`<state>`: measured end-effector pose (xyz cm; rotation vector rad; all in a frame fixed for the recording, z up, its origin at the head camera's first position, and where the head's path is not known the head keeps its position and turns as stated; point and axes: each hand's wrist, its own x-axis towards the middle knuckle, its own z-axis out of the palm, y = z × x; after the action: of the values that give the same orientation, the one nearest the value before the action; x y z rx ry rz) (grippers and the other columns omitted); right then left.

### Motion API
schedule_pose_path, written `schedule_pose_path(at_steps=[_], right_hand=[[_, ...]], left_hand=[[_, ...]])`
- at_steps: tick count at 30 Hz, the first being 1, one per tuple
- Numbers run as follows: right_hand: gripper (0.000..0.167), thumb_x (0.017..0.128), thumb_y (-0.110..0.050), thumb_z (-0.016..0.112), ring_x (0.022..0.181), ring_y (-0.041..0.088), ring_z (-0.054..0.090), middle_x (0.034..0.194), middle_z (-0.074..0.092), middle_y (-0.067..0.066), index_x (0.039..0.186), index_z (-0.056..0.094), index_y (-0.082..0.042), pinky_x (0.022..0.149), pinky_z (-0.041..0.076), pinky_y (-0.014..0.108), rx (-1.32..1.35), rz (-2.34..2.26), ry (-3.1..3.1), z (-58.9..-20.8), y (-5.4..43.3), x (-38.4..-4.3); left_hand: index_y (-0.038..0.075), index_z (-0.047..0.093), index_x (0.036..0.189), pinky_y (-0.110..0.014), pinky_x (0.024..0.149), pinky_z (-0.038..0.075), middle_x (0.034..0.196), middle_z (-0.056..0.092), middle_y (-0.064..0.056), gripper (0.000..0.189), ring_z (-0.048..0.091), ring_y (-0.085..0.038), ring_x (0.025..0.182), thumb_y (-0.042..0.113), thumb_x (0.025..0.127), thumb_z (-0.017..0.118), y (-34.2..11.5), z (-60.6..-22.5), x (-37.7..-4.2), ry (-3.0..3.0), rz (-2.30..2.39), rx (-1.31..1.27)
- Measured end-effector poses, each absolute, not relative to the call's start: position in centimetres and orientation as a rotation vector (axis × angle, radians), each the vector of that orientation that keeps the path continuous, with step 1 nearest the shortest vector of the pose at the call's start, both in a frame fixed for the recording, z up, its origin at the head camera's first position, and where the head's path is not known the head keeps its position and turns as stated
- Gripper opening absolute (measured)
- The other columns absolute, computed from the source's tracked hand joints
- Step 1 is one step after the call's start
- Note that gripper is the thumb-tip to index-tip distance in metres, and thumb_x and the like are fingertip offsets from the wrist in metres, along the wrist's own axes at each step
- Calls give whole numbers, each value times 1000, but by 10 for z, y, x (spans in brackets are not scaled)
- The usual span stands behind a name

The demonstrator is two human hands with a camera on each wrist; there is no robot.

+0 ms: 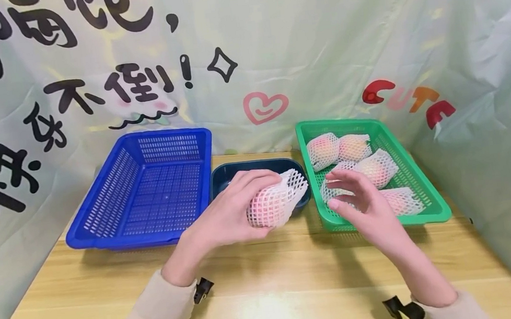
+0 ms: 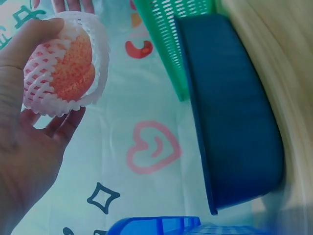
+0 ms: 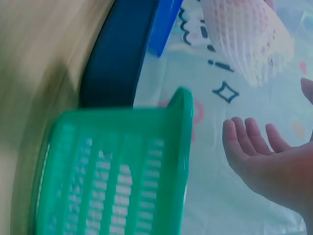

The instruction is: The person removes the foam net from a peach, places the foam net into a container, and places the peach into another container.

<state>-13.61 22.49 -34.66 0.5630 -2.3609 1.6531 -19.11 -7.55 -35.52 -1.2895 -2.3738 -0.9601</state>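
Observation:
My left hand grips a peach in a white foam net, held up in front of the dark blue tub. In the left wrist view the thumb lies over the net, and reddish, speckled fruit shows through its open end. My right hand holds nothing, its fingers loosely bent over the near left side of the green basket. Several netted fruits lie in that basket, some partly hidden behind the right hand.
The blue basket stands to the left with a bare bottom. Between it and the green basket sits the dark tub, partly covered by the left hand. All three stand on a wooden table, with a printed cloth hanging behind.

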Motion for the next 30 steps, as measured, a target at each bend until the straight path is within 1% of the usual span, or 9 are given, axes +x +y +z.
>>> schedule_pose_path(at_steps=[4,9,12,14,18,21,24,26,30], right_hand=[[63,99,-4,69,135,24,53,150,51,5,154,41,-6,104,48,22,589,1746,-2412,-349,209,-142],[80,96,-13,76,143,28,44,162,39,6,162,30,-14,111,45,35,567,1821,-2506,-354,192,-151],[88,94,-16,79,144,31,45,164,36,8,164,25,-15,111,45,42,553,1879,-2537,-355,183,-155],[91,93,-16,80,144,33,46,163,38,10,164,24,-12,109,46,41,560,1931,-2526,-357,177,-158],[91,90,-13,82,136,33,54,155,46,14,163,28,-8,101,52,33,582,2013,-2472,-359,165,-164],[88,87,-14,84,125,29,61,147,53,14,160,35,-11,94,55,30,577,1996,-2465,-359,157,-166],[86,85,-16,86,115,26,65,139,59,12,156,40,-13,89,58,31,571,1986,-2454,-359,151,-168],[84,84,-17,87,113,25,66,138,60,9,155,42,-15,89,58,31,558,1982,-2447,-359,149,-169],[75,86,-15,86,110,25,67,134,62,10,150,47,-14,85,59,32,574,2023,-2411,-362,146,-172]], left_hand=[[22,53,146,-44,108,46,152,48,9,87,40,-15,138,21,69,94,-74,-355,-190,-2353,-955,-1287],[21,54,146,-44,108,46,152,48,9,87,40,-16,137,19,69,95,-73,-357,-189,-2343,-907,-1291],[20,54,146,-42,110,44,151,49,8,87,40,-16,137,17,69,95,-73,-358,-189,-2332,-874,-1295],[19,54,146,-42,111,43,151,50,8,87,41,-17,137,17,69,95,-73,-358,-190,-2319,-852,-1301],[18,54,147,-41,113,41,152,50,6,87,41,-20,138,15,70,94,-73,-358,-191,-2287,-821,-1321],[16,53,147,-40,115,39,153,51,4,88,41,-22,139,12,70,94,-72,-357,-192,-2257,-800,-1340],[15,54,148,-40,116,37,153,51,1,87,41,-24,140,10,70,92,-72,-357,-192,-2229,-772,-1350],[14,54,148,-40,117,36,153,51,0,85,41,-25,140,9,71,91,-72,-356,-193,-2219,-755,-1349],[13,54,148,-40,118,34,154,51,0,82,41,-26,141,10,73,90,-71,-356,-194,-2209,-735,-1341]])
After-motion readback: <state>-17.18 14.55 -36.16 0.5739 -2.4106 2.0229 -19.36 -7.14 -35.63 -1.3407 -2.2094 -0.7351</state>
